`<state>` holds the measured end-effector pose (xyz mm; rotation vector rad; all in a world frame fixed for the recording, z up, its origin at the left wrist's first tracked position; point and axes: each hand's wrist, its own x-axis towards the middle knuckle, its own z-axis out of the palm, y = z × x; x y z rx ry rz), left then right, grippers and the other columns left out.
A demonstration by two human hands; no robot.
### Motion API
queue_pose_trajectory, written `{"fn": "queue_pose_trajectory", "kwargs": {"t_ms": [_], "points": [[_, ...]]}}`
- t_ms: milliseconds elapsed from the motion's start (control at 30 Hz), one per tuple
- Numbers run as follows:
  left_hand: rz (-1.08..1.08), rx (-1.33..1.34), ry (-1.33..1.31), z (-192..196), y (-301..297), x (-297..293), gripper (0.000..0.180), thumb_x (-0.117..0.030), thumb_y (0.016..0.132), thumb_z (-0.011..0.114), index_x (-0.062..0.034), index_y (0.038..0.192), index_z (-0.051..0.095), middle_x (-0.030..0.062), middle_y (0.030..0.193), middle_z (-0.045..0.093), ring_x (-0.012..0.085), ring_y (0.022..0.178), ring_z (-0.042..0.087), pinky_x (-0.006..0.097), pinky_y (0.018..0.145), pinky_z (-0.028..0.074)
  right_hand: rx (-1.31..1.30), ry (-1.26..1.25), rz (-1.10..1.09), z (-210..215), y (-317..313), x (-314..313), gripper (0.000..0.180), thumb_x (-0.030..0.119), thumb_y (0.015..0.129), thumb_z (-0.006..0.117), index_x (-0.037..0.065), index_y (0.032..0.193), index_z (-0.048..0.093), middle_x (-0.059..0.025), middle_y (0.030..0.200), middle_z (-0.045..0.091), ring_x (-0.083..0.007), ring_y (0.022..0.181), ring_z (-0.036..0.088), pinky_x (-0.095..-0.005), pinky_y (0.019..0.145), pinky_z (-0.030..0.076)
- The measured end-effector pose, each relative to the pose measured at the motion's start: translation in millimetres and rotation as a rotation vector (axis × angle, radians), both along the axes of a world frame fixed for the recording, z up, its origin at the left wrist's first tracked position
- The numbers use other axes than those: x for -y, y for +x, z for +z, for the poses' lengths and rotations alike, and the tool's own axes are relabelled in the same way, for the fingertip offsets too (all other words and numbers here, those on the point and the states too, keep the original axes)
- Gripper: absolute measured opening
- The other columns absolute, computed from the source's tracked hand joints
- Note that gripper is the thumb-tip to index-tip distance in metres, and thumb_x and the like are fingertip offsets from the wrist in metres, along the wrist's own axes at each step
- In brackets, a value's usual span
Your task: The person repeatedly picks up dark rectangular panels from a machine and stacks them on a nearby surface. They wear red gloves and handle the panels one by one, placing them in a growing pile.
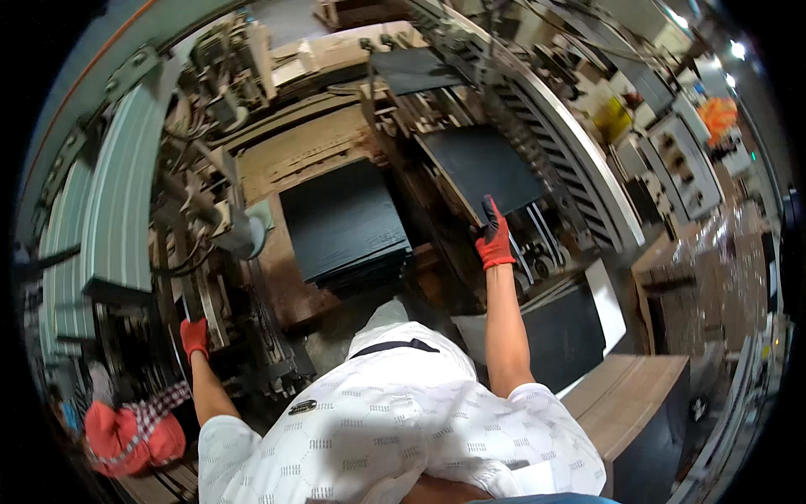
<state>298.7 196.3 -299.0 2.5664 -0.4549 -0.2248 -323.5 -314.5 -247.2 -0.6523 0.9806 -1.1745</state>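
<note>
My left hand (194,338), in a red glove, is down at the left beside the machine's metal rails. Its fingers look curled round, but what they hold is hidden; a thin pale strip runs past it. My right hand (496,240), in a red and black glove, reaches forward to the near corner of a dark panel (483,164) lying on the conveyor. One digit lies over the panel's edge and the others bend in at its side. Between my hands, further forward, a stack of dark panels (342,217) sits on a brown platform, its lower sheets slightly uneven.
Another dark panel (414,69) lies further along the conveyor. A long metal beam (571,126) borders it on the right. Green metal housings (126,185) stand at left, near a person in red clothing (134,437). A wood-topped block (625,399) and wrapped boxes (714,286) are at right.
</note>
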Motion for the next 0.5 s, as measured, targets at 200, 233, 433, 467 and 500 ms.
{"fn": "queue_pose_trajectory", "kwargs": {"t_ms": [200,233,433,467,500], "points": [[-0.226,0.38,0.144,-9.5,52.0,-34.4,0.038,-0.027,0.086,0.077,0.0048,0.108,0.071,0.016,0.091,0.074,0.0323,0.083,0.07,0.048,0.075,0.052,-0.161,-0.184,-0.108,-3.6,-86.0,-106.7,0.049,0.023,0.091,0.077,0.015,0.137,0.065,0.0003,0.128,0.068,-0.0207,0.117,0.065,-0.0395,0.086,0.056],[-0.13,-0.045,-0.11,-12.9,8.5,-13.2,0.036,-0.026,0.088,0.076,0.0043,0.106,0.072,0.0147,0.085,0.073,0.0279,0.075,0.068,0.046,0.068,0.053,0.121,0.1,-0.158,38.4,-79.7,-140.3,0.05,0.018,0.088,0.078,0.012,0.136,0.064,-0.0006,0.127,0.069,-0.0222,0.121,0.064,-0.0425,0.095,0.055],[-0.125,0.051,0.187,-11.7,31.1,-25.5,0.031,-0.023,0.09,0.076,0.0057,0.098,0.07,0.0104,0.073,0.068,0.0236,0.06,0.063,0.043,0.057,0.047,-0.302,-0.105,-0.433,29.7,-165.7,-299.7,0.03,0.01,0.093,0.072,0.007,0.121,0.063,-0.0037,0.101,0.063,-0.0174,0.089,0.065,-0.032,0.07,0.053],[-0.121,0.047,0.192,-12.2,30.6,-24.8,0.031,-0.023,0.09,0.076,0.0061,0.098,0.071,0.0105,0.073,0.069,0.024,0.061,0.063,0.044,0.058,0.047,-0.153,-0.013,-0.542,32.3,-171.7,-318.1,0.025,0.012,0.095,0.071,0.007,0.118,0.062,-0.0023,0.095,0.063,-0.016,0.082,0.065,-0.0308,0.064,0.053],[-0.119,0.044,0.197,-12.8,30.5,-23.5,0.032,-0.023,0.09,0.076,0.0065,0.099,0.071,0.0107,0.074,0.069,0.0243,0.062,0.063,0.044,0.059,0.047,-0.127,0.018,-0.609,33.3,-178.7,-335.6,0.021,0.013,0.097,0.071,0.007,0.115,0.062,-0.0008,0.089,0.063,-0.0147,0.075,0.066,-0.0296,0.059,0.053]]}}
